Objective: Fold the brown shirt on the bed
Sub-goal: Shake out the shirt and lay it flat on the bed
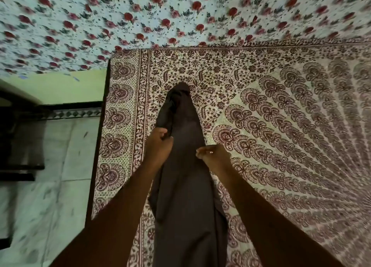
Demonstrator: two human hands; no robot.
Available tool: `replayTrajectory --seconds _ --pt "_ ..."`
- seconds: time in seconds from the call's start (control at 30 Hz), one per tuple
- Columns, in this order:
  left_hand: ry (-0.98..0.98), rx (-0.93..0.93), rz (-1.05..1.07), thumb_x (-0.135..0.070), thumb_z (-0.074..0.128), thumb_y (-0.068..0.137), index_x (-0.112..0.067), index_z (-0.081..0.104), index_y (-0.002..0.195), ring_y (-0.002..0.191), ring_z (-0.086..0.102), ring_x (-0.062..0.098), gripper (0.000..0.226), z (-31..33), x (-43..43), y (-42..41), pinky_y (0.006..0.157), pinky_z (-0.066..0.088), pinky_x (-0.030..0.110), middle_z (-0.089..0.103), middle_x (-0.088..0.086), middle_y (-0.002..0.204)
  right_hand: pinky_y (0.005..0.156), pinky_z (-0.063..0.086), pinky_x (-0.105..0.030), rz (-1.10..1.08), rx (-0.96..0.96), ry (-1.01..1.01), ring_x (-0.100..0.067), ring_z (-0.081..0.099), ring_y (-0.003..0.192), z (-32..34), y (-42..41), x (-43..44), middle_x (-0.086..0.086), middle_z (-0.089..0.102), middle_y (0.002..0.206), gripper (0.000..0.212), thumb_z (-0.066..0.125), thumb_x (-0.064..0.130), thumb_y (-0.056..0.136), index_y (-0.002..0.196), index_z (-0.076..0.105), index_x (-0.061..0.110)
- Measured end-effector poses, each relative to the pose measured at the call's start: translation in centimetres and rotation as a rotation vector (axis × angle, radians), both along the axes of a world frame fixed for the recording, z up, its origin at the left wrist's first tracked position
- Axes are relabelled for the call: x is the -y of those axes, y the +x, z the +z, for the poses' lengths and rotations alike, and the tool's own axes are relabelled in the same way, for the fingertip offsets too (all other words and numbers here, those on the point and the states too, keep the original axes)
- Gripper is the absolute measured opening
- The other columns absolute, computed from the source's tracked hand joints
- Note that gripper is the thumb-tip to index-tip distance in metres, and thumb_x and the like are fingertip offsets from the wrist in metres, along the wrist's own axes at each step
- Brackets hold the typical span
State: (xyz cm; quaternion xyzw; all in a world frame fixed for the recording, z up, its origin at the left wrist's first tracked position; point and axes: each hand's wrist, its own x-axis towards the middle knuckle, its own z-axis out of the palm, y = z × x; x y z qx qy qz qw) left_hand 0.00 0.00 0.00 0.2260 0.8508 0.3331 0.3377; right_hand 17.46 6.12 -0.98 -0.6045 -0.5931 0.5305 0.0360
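**Shirt gathered lengthwise, both hands gripping its edges**

While the dark brown fabric shirt [186,176] lies bunched into a long narrow strip on the bed [281,126], both hands are closed on it from either side. The bed is covered by a cream sheet printed with maroon fan and floral motifs, and the shirt sits toward its left side, not far from the left border of the print.

The left hand [159,144] is clenched on a pinch of cloth at the strip's left edge, knuckles up. The right hand [213,156], with a ring [211,152] on one finger, is clenched on the opposite edge, slightly nearer to the person than the left.

What the coming move turns on is the shirt's long axis: it runs straight away from the person, from the near edge of the view, between the forearms, to a tapered end [180,89] at the far side. The hands grip about midway along, so the far half lies beyond them and the near half lies under the arms. Both hands are equally close to the cloth, one per long edge, so drawing them apart would probably open the garment sideways.

No fold looks completed; the cloth looks crumpled, so the task seems to be at an early stage.
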Motion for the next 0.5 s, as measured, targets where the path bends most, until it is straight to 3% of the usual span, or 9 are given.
replayTrajectory --seconds 0.1,0.17,0.23,0.3,0.4,0.43,0.5 --pt "-0.062 0.065 -0.036 -0.018 0.075 0.092 -0.012 0.056 0.140 0.123 0.062 0.029 0.052 -2.8 -1.2 -1.7 0.105 0.050 0.037 0.064 0.012 0.135 0.108 0.048 -0.042 -0.004 0.142 0.055 -0.023 0.066 0.113 -2.5 -2.1 -1.0 -0.007 0.073 0.118 0.024 0.084 0.038 0.071 0.093 0.081 0.028" --pt "-0.063 0.079 -0.026 -0.023 0.071 0.096 -0.015 0.054 0.144 0.128 0.060 0.031 0.051 -4.4 -1.8 -2.6 0.109 0.047 0.039 0.062 0.013 0.139 0.093 0.055 -0.038 -0.032 0.105 0.143 -0.024 0.069 0.095 -2.4 -3.6 -0.7 -0.011 0.076 0.104 0.014 0.079 0.021 0.078 0.091 0.080 0.015" --pt "-0.019 0.054 0.041 -0.027 0.064 0.098 -0.019 0.058 0.139 0.122 0.063 0.034 0.043 -5.9 -2.0 -3.9 0.107 0.050 0.046 0.066 0.014 0.132 0.081 0.056 -0.031 0.071 -0.047 0.302 -0.021 0.069 0.082 -1.7 -4.8 0.7 -0.008 0.077 0.093 0.011 0.072 0.008 0.082 0.090 0.079 0.009" --pt "0.039 0.051 0.134 -0.030 0.058 0.092 -0.026 0.061 0.132 0.115 0.066 0.035 0.040 -6.6 -2.4 -5.4 0.102 0.053 0.053 0.069 0.011 0.124 0.094 0.051 -0.022 0.325 -0.167 0.367 -0.020 0.068 0.102 -1.2 -5.6 2.1 -0.008 0.074 0.112 0.024 0.067 0.003 0.086 0.108 0.078 0.007" --pt "0.083 -0.015 0.086 -0.019 0.059 0.097 -0.025 0.060 0.136 0.116 0.065 0.028 0.040 -7.0 -3.3 -7.3 0.103 0.054 0.048 0.067 0.006 0.129 0.111 0.042 -0.020 0.669 -0.231 0.194 -0.015 0.059 0.127 -1.9 -5.6 2.4 -0.007 0.068 0.136 0.038 0.058 0.001 0.097 0.132 0.069 0.010" --pt "0.083 -0.050 0.023 -0.017 0.061 0.099 -0.024 0.058 0.141 0.120 0.063 0.025 0.043 -7.3 -3.6 -7.8 0.106 0.052 0.044 0.066 0.006 0.134 0.108 0.046 -0.024 0.643 -0.270 0.112 -0.015 0.062 0.124 -1.9 -5.6 2.1 -0.009 0.069 0.133 0.038 0.055 -0.002 0.099 0.132 0.068 0.011" --pt "0.110 -0.001 -0.035 -0.012 0.066 0.098 -0.017 0.054 0.147 0.125 0.061 0.022 0.050 -7.9 -4.6 -8.5 0.107 0.048 0.032 0.063 0.007 0.140 0.087 0.060 -0.034 0.302 -0.385 -0.065 -0.020 0.074 0.098 -1.6 -6.1 1.3 -0.013 0.075 0.113 0.037 0.044 -0.007 0.101 0.119 0.068 0.015"
